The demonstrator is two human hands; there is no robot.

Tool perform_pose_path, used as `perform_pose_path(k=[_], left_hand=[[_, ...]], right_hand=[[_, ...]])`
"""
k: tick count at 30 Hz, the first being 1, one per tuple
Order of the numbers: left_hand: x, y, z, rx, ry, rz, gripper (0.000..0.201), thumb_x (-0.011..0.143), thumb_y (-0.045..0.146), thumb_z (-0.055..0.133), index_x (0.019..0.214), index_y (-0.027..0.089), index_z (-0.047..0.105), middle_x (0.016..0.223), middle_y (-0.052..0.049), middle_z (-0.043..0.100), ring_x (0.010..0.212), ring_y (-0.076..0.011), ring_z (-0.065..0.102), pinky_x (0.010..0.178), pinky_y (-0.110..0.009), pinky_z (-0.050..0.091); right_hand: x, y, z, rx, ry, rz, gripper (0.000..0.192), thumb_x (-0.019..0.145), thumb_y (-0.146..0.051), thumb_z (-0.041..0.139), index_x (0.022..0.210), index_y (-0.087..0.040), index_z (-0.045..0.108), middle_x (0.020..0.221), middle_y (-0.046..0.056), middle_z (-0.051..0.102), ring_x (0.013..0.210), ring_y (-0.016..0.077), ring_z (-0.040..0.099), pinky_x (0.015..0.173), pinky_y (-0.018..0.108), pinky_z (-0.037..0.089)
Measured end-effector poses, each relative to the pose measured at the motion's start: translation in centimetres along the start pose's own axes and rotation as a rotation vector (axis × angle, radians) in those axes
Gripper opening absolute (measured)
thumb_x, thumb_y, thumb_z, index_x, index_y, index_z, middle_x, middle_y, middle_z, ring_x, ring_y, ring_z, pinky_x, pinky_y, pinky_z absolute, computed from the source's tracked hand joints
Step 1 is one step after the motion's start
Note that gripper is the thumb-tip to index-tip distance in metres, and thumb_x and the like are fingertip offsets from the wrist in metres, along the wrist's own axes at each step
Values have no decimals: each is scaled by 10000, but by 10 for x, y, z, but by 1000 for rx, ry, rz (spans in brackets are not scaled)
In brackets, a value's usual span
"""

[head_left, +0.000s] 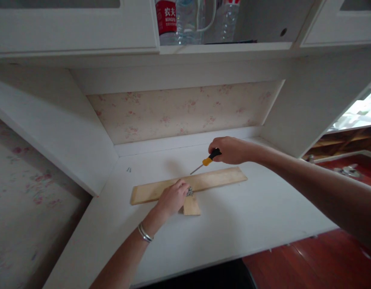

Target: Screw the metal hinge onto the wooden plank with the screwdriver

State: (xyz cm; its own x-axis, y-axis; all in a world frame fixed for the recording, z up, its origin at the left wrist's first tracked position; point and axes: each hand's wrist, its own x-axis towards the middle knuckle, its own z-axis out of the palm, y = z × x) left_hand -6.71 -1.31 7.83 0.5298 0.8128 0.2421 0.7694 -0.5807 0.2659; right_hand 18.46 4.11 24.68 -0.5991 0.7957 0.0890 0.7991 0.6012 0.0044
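Note:
A long pale wooden board [218,178] lies across the white desk [233,224]. A short wooden piece [192,206] butts against its near edge. My left hand [172,198] presses down on the board where a small metal bracket [190,192] joins the two pieces. My right hand [230,149] grips a screwdriver [207,161] with a black and yellow handle. Its metal tip slants down to the left, ending just above the board, a little short of the bracket.
Two small screws [129,169] lie on the desk at the back left. White side panels close in the desk on both sides, with floral wallpaper behind. Water bottles [185,22] stand on the shelf overhead. Red floor [312,261] shows at the lower right.

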Motion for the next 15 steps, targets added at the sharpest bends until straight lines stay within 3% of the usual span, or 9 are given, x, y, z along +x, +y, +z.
perform_pose_path(k=[5, 10, 15], left_hand=[[37, -14, -10, 167, -239, 295, 160, 862, 147, 494, 879, 237, 625, 1013, -1, 610, 820, -148, 592, 603, -234, 409], [56, -16, -12, 232, -317, 348, 143, 857, 195, 532, 760, 218, 634, 856, -21, 646, 774, -156, 601, 591, -238, 403], [63, -5, -12, 315, -377, 353, 145, 835, 166, 534, 750, 189, 649, 800, -61, 672, 745, -184, 622, 582, -251, 406]], right_hand=[[-46, 33, 33, 222, 40, 308, 232, 744, -311, 608, 938, -201, 673, 865, 35, 651, 738, 168, 568, 625, 259, 390], [-94, 54, 74, 615, 36, 531, 375, 737, -444, 614, 1002, -181, 650, 691, 17, 628, 551, 130, 505, 484, 243, 353], [-123, 53, 103, 932, 66, 594, 465, 690, -504, 664, 1000, -159, 627, 685, 34, 627, 578, 134, 504, 467, 239, 338]])
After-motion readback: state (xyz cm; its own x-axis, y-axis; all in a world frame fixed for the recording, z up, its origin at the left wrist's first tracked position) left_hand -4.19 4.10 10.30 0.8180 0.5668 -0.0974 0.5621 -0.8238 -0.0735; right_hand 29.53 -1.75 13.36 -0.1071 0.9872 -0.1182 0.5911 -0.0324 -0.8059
